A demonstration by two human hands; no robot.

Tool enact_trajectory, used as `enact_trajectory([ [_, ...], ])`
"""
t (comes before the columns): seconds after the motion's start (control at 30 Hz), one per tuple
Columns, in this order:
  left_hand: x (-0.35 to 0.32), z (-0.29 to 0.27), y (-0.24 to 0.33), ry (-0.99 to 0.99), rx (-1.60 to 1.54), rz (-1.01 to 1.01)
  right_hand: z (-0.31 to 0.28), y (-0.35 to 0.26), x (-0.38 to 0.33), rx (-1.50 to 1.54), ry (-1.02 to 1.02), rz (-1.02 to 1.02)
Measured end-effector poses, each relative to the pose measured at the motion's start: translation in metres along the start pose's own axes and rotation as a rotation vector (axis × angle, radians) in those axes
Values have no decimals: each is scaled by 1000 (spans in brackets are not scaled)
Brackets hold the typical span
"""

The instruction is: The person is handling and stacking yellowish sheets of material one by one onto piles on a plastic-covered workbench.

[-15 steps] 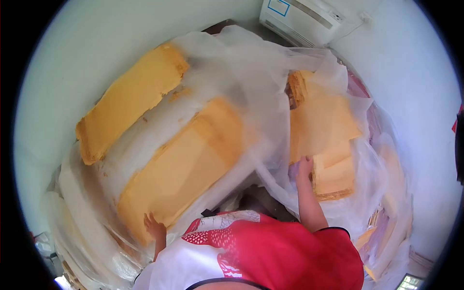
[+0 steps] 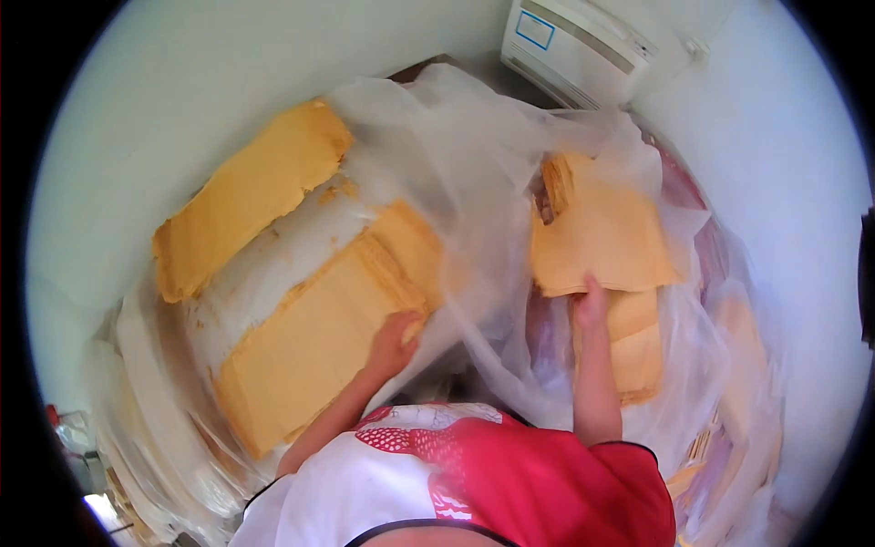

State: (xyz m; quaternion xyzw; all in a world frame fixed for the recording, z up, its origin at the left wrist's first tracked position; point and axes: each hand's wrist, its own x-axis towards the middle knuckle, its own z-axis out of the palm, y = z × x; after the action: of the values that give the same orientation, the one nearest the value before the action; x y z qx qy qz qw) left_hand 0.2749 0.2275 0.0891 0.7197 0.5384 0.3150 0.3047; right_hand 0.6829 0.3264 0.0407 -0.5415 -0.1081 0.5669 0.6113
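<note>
A long stack of thin yellow sheets [image 2: 301,351] with ragged brown edges lies in front of me on translucent plastic film, to the left. My left hand [image 2: 396,342] is at its right end, fingers curled around the sheets' edge. On the right is a second pile of yellow sheets [image 2: 602,242], partly under the film. My right hand [image 2: 592,305] grips the front edge of its upper sheets, thumb on top and the other fingers hidden below. Lower yellow sheets [image 2: 633,342] lie just beneath and nearer me.
Another yellow stack [image 2: 251,201] lies at the far left by the wall. Crumpled translucent film [image 2: 483,173] spreads between the piles and over their sides. A white wall-mounted appliance [image 2: 579,55] is at the back. More film-wrapped material [image 2: 734,365] lines the right side.
My left hand has moved from the left stack's near end to its right end and closed. My right hand has shifted slightly away from me, onto the upper sheets' front edge.
</note>
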Motion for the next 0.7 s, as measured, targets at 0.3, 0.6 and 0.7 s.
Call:
enact_trajectory([
  [0.3,88,-4,88,-324,-1654,-333,139,-98,-131,-936,-397,-554],
  [0.6,-21,-156,25,423,-913,-403,234,57,-221,-1136,-1178,-1326],
  [0.7,-109,-179,-41,559,-771,-564,219,170,-240,-1089,-1385,-852],
])
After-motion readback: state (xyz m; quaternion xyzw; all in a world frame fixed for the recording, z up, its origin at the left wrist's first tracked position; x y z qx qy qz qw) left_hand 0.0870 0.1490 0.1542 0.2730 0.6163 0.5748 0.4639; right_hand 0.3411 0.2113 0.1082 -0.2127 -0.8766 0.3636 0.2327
